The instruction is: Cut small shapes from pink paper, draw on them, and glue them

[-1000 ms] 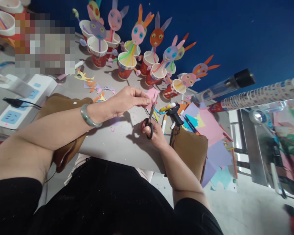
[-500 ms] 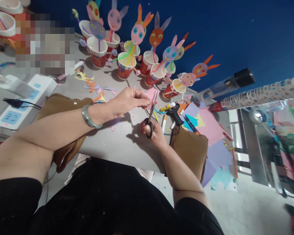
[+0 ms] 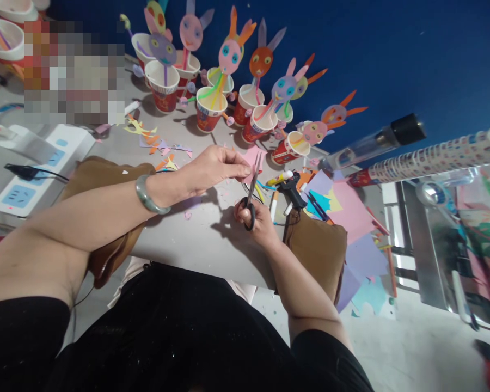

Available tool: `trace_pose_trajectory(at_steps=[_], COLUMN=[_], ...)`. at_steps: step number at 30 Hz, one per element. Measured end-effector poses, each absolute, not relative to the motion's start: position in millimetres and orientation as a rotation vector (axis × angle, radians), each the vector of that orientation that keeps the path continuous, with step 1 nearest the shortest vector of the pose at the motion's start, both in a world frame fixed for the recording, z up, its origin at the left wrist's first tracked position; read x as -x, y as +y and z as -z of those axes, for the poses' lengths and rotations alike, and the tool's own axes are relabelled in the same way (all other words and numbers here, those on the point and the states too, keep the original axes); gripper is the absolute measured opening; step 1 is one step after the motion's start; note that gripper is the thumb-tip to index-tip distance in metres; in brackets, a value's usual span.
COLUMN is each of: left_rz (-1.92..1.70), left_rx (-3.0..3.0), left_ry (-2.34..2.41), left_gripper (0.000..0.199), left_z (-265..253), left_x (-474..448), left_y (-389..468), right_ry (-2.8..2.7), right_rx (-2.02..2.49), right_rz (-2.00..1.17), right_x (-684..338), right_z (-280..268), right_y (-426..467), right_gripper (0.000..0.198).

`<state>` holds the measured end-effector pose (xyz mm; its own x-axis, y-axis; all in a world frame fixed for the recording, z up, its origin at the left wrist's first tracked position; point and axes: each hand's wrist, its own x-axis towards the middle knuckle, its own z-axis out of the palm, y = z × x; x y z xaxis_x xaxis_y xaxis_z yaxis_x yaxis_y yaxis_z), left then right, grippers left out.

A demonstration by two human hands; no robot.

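My right hand (image 3: 257, 220) is closed around the black handles of a pair of scissors (image 3: 252, 190). Their blades point up and away from me, slightly parted at the tips. Close to the left of the blades, my left hand (image 3: 224, 167) pinches thumb and fingers together; whatever small piece is between them is too small to make out. A green bangle (image 3: 147, 195) circles that wrist. Just behind the fingertips and blades shows a piece of pink paper (image 3: 252, 156); whether it lies on the table (image 3: 212, 239) or is held, I cannot tell.
Several paper cups (image 3: 211, 117) with paper animal heads on straws line the back by the blue wall. Right of my hands lie a black glue gun (image 3: 293, 190), markers and coloured paper (image 3: 355, 218). Brown cushions (image 3: 316, 245) flank me. A power strip (image 3: 44, 169) sits left, paper scraps (image 3: 163, 147) behind.
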<state>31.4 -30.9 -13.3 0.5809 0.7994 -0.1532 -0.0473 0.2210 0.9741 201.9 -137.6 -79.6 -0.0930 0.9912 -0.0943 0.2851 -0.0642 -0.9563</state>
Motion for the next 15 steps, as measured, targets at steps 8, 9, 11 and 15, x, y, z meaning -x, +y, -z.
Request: trace_pose_trajectory(at_steps=[8, 9, 11, 15], left_rz=[-0.677, -0.681, -0.682, -0.677], left_rx=[-1.24, -1.239, -1.243, -1.271], left_ry=[0.75, 0.75, 0.75, 0.737], left_gripper=[0.016, 0.016, 0.015, 0.016], left_z=[15.6, 15.7, 15.7, 15.2], left_x=[-31.8, -31.9, -31.7, -31.0], left_y=[-29.4, -29.2, -29.1, -28.5], right_ry=[-1.487, -1.494, -1.493, -1.467], right_rx=[1.437, 1.442, 1.455, 1.487], right_rz=[-1.167, -1.161, -1.163, -1.158], right_x=[-202.6, -202.6, -202.1, -200.2], right_z=[82.3, 81.9, 81.1, 79.7], right_y=[-138.3, -138.2, -138.2, -138.2], right_gripper=[0.068, 0.068, 0.068, 0.066])
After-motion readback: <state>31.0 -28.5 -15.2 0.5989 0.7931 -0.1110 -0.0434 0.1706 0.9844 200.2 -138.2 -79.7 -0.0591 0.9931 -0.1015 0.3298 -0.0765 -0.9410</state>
